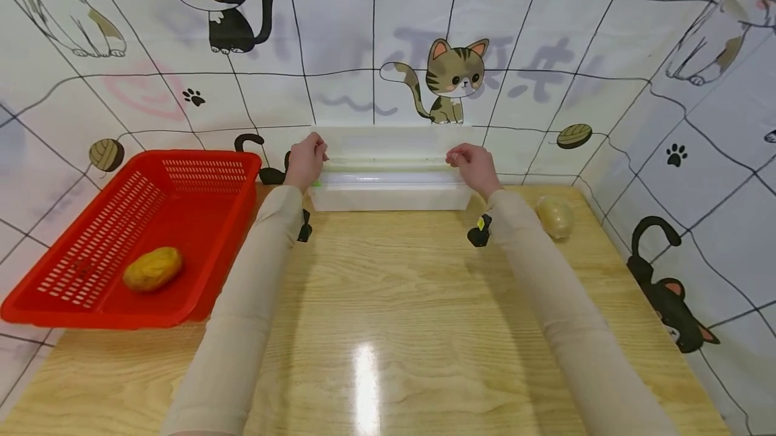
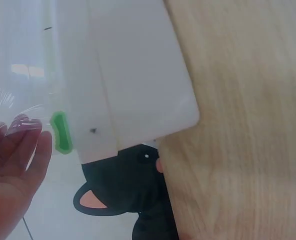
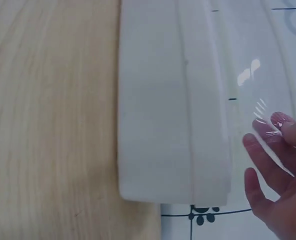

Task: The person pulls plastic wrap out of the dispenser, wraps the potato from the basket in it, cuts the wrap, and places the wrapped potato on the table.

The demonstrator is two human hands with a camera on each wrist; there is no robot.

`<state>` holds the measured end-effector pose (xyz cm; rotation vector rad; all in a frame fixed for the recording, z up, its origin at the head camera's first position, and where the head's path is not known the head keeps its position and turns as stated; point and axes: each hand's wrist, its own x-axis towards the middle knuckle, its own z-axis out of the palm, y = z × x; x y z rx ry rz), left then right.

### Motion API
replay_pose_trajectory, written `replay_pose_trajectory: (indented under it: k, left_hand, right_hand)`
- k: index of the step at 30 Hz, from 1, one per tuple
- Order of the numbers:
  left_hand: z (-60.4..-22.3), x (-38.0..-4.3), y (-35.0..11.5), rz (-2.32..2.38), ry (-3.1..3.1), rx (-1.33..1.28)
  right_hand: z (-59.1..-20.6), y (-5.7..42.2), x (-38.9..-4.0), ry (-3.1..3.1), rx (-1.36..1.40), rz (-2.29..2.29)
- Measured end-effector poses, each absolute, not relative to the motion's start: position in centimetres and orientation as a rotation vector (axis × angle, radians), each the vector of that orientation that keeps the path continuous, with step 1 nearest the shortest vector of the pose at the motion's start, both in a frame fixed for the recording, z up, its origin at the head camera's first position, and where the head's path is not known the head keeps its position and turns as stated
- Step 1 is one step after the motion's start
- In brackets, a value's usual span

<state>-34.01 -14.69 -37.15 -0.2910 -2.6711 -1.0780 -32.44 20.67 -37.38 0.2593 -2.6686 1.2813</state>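
Both hands are up at the white wrap box (image 1: 388, 183), which sits at the back of the table (image 1: 388, 328), right vs. the cat wall.

The left hand (image 1: 306, 160) is at the left end of the box, the right hand (image 1: 475, 166) at the right end. Each one pinches the edge of a clear film (image 1: 388, 163) that comes out of the box. In the left wrist view the left fingers (image 2: 18, 150) show behind the shiny film, close to a small green slider (image 2: 62, 132) on the box. In the right wrist view the right fingers (image 3: 268, 150) are behind the film too, w/ the thumb tip on it.

The film looks very thin, light & soft. I think it will stretch, crumple & stick to itself fast, and it could tear if pulled hard on one side only. Best to hold it at the 2 far corners, like now, and keep it flat & tight. The box looks light, so it may slide or tip when the film is pulled.

A red basket (image 1: 200, 173) is on the left w/ a yellow potato (image 1: 153, 269) in it. Another potato (image 1: 554, 217), pale and shiny as if wrapped, lies on the table near the right arm.
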Motion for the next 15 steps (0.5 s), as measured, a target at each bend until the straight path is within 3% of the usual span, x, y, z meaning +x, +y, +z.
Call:
replay_pose_trajectory:
  k: [15]
  left_hand:
    - [-34.9, -34.9, -14.7, -1.424, -2.55, -0.234]
  right_hand:
    - [-34.9, 21.2, -33.1, -2.587, 0.195, 1.666]
